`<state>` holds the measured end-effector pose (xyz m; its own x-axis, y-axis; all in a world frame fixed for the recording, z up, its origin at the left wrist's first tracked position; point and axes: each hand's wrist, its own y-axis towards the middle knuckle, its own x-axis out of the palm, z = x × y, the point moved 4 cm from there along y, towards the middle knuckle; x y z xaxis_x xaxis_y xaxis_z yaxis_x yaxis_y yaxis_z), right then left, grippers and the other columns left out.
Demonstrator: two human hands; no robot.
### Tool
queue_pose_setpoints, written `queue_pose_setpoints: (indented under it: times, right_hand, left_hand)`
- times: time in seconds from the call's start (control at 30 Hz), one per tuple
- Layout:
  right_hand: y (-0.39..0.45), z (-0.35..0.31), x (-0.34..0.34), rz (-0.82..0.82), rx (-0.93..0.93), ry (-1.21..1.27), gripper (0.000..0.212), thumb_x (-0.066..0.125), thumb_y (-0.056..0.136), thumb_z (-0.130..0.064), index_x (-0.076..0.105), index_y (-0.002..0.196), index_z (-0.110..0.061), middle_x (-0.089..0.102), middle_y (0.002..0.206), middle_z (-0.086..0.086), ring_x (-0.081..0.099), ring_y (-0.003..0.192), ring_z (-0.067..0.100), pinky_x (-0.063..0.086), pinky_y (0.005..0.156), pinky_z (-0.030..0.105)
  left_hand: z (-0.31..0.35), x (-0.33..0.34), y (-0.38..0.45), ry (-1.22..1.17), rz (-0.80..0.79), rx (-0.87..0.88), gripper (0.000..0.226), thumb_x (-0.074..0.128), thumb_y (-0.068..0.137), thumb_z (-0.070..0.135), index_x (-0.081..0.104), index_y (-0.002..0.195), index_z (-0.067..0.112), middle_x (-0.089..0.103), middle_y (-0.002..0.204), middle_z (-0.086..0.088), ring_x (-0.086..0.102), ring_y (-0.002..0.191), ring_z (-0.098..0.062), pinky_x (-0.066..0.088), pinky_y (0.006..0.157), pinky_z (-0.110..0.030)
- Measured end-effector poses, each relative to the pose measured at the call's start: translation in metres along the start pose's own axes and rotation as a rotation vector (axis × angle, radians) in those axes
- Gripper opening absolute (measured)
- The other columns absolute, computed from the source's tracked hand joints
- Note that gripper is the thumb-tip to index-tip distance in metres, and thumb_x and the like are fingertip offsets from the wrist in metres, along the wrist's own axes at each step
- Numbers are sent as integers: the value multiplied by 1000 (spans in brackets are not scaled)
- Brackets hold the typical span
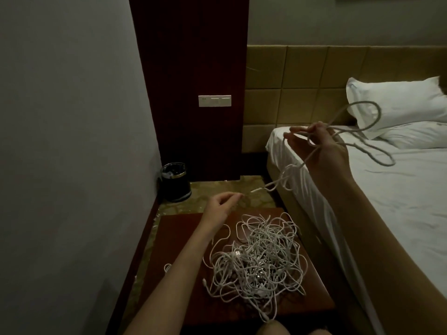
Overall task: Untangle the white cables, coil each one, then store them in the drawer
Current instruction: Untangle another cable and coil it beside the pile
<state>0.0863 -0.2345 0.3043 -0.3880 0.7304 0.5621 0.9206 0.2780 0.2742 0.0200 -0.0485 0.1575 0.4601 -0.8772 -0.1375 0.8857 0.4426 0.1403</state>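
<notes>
Right grip: my right hand [319,146] is raised over the bed's edge, fingers curled round one white cable [362,131], pinching it.
Held cable: it loops out past my fingers toward the pillow [396,102]; the other end hangs down, plug [256,190] dangling above the floor.
Left grip: my left hand [219,209] hovers over the desk's far edge, fingers loosely curled; I think it holds nothing, though the dim light makes that hard to judge.
Tangle: the remaining cables lie in a heap [256,259] on the desk [174,238], near my left forearm.
Drawer: I cannot see it from this angle.
Bed: white sheet [387,201], right of the desk.
Bin: a dark bin [175,182] stands on the floor by the wall.
</notes>
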Motion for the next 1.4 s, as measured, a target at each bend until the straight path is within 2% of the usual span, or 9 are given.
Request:
queue_pose_setpoints:
  times: [0.23, 0.4, 0.53, 0.6, 0.8, 1.0, 1.13, 1.23, 1.4]
  right_hand:
    - [-1, 15, 11, -163, 152, -89, 20, 39, 102, -13, 55, 93, -6, 69, 98, 14, 70, 93, 25, 58, 76, 28]
    - [-1, 8, 12, -201, 155, -205, 22, 45, 98, -9, 54, 117, -4, 66, 109, 11, 67, 103, 24, 54, 89, 36]
    - [-9, 3, 12, -198, 156, -285, 29, 47, 98, -10, 51, 125, -1, 66, 104, 13, 67, 96, 23, 55, 74, 31]
    - [-14, 4, 10, -197, 159, -384, 22, 48, 98, -13, 55, 118, -5, 66, 93, 9, 67, 88, 19, 52, 75, 31]
    - [-33, -6, 9, -209, 197, -397, 11, 55, 94, -20, 58, 102, -13, 58, 81, 1, 58, 73, 11, 44, 69, 26]
    - [-60, -7, 17, -220, 253, -212, 16, 52, 97, -22, 53, 81, -18, 45, 54, -8, 34, 39, 2, 24, 42, 15]
    - [-79, -9, 30, -453, 362, -55, 29, 79, 75, -32, 64, 52, -19, 44, 40, -10, 36, 27, 1, 26, 31, 10]
    - [-94, -10, 20, -321, 277, -14, 35, 45, 97, -18, 52, 62, -16, 40, 43, -10, 32, 31, 1, 26, 33, 11]
    - [-122, -9, 3, -192, 244, -8, 24, 44, 96, -10, 46, 73, -14, 44, 50, -7, 34, 37, 3, 27, 45, 15]
  left_hand:
    - [37, 5, -3, -312, -67, -59, 31, 41, 102, 32, 66, 99, 13, 32, 50, 13, 31, 42, -3, 29, 50, -18]
    - [89, -10, -10, -632, -122, 23, 46, 52, 81, 47, 66, 105, 10, 30, 57, 8, 30, 44, -3, 30, 45, -17]
    - [106, -20, -14, -561, -125, 103, 21, 51, 94, 19, 63, 111, 14, 37, 60, 8, 33, 47, -3, 27, 44, -16]
    - [105, -22, -15, -587, -77, 71, 29, 43, 94, 2, 62, 111, 16, 40, 62, 5, 35, 45, -3, 28, 43, -16]
    - [89, -25, -30, -718, -32, -11, 28, 41, 96, -1, 62, 110, 12, 56, 69, 3, 43, 46, -3, 33, 42, -15]
    - [58, -1, -85, -497, -219, -169, 19, 48, 98, 16, 63, 109, 11, 66, 91, -2, 56, 56, -6, 44, 48, -15]
    - [34, 14, -122, -258, -308, -303, 35, 60, 90, 26, 57, 121, 11, 60, 109, -4, 55, 63, -7, 45, 51, -14]
    - [28, 27, -144, -222, -450, -307, 30, 61, 91, 23, 61, 120, 14, 67, 112, -1, 60, 64, -4, 50, 62, -18]
    - [30, 43, -170, -159, -482, -193, 18, 59, 95, 22, 67, 109, 15, 74, 95, 4, 66, 74, -3, 54, 73, -22]
